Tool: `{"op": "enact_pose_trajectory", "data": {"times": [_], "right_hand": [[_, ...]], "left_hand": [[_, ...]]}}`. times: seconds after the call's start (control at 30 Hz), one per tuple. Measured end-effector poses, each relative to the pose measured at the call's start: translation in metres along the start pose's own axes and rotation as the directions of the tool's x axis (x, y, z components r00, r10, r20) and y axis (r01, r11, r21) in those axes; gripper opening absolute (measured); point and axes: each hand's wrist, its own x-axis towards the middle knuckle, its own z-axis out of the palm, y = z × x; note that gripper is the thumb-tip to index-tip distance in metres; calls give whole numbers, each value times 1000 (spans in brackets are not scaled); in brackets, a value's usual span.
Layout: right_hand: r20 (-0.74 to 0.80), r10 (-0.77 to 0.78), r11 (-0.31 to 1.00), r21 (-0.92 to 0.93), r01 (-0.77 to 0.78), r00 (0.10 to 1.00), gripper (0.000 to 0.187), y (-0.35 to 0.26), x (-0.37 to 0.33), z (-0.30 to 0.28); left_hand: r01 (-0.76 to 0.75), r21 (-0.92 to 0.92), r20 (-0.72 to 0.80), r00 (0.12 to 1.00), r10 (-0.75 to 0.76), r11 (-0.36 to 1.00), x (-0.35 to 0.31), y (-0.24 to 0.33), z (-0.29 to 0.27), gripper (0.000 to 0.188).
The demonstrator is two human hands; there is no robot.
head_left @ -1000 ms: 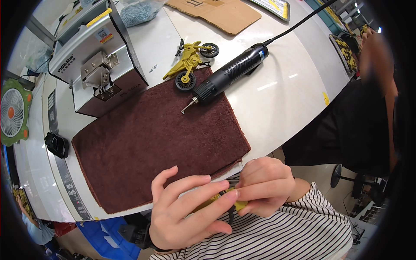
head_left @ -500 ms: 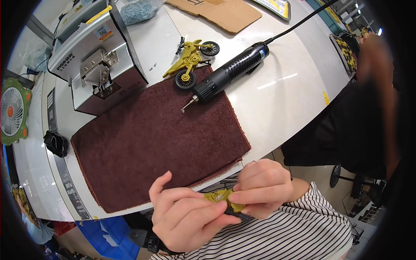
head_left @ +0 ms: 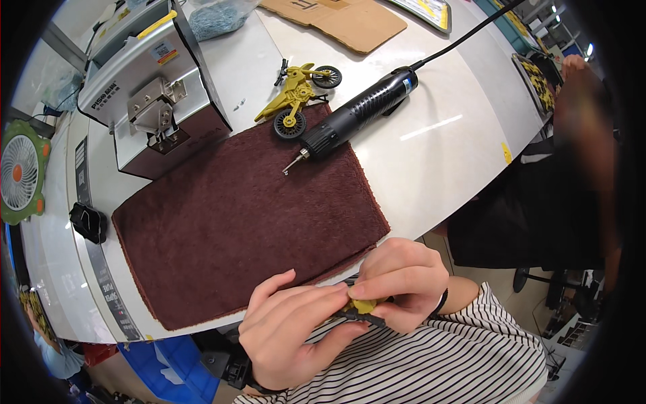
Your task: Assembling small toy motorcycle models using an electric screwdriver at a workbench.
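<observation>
Close to my body, just off the near edge of the mat, my left hand (head_left: 286, 340) and my right hand (head_left: 404, 283) both grip a small olive-yellow plastic part (head_left: 364, 306). A dark strip-like piece (head_left: 367, 319) shows along its lower side. My right thumb and fingers pinch the yellow part, while my left fingers cover much of it and hide its full shape. On the table beyond the brown cloth mat (head_left: 242, 229) stands an olive-yellow toy motorcycle (head_left: 294, 94) with black wheels. A black electric screwdriver (head_left: 363, 111) lies across the mat's far right corner, bit over the cloth.
A silver box-shaped machine (head_left: 171, 135) stands at the mat's far left, with tiny screws (head_left: 239, 104) beside it. Flat cardboard (head_left: 350, 23) and a bag of bluish material (head_left: 219, 19) lie farther back. A blue crate (head_left: 165, 370) sits below the table. Another person (head_left: 531, 215) is at right.
My hands have turned the yellow part, and my left fingers now cover more of it. My right hand has shifted slightly up and left. The tools on the table stay put.
</observation>
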Motion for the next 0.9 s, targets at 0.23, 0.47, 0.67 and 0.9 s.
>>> {"op": "enact_pose_trajectory", "data": {"times": [0.23, 0.47, 0.67, 0.9], "right_hand": [[6, -49, 996, -76, 49, 999, 27, 3, 1, 5], [28, 22, 1000, 8, -23, 999, 26, 6, 4, 7], [80, 162, 985, 48, -166, 984, 21, 6, 7, 8], [221, 669, 612, 377, -695, 710, 20, 13, 50, 6]], "left_hand": [[-93, 124, 2, 996, 94, 988, 2, -1, -8, 29], [-9, 4, -70, 997, 9, 1000, 5, -3, -9, 27], [48, 32, -90, 995, -45, 998, 6, -5, -12, 33], [-45, 680, -232, 934, 272, 732, -19, -1, 2, 46]]}}
